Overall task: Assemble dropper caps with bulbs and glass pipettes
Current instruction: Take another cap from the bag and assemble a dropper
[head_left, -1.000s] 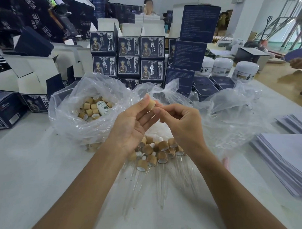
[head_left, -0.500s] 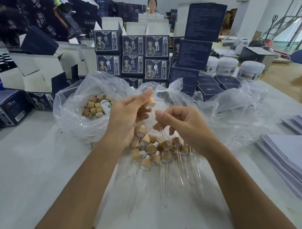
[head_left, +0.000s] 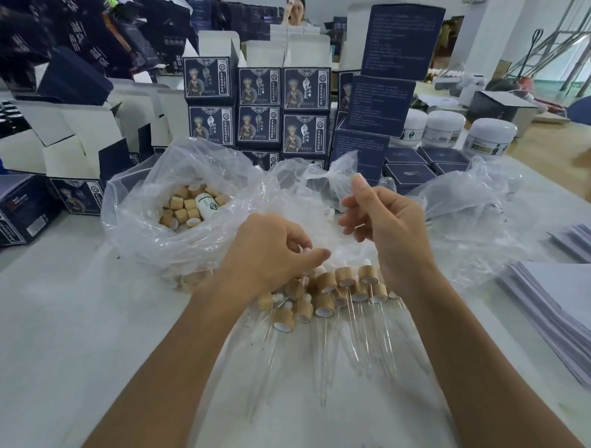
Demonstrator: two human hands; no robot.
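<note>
- Nearest, two bare forearms reach out over a white table (head_left: 49, 332).
- Between them a heap of droppers (head_left: 325, 300) lies on clear plastic sheet: tan wooden caps with white bulbs, the glass pipettes (head_left: 353, 339) pointing back toward the person.
- The left hand (head_left: 269, 253) hangs palm-down over the far left edge of that heap, fingers curled with thumb and fingertips drawn together; a bit of white shows at the fingertips, but I cannot tell whether it pinches anything.
- The right hand (head_left: 384, 223) is raised above the heap's far right side, well clear of the caps, fingers loosely curled and the forefinger up; nothing is plainly held, though clear plastic lies just behind it.
- To the right, stacks of pale sheets (head_left: 559, 313) rest near the table edge.
- Further back on the left, an open clear bag (head_left: 146, 232) holds loose caps (head_left: 184, 208) and one small white bottle (head_left: 207, 204) lying among them.
- More crumpled clear plastic (head_left: 462, 203) spreads behind the right hand.
- Behind the bags stand dark blue printed boxes (head_left: 259, 112) in stacked rows, with open white-flapped cartons (head_left: 72, 139) to the left and white jars (head_left: 488, 138) to the right.
- At the far end a person (head_left: 296, 9) sits facing this way.
</note>
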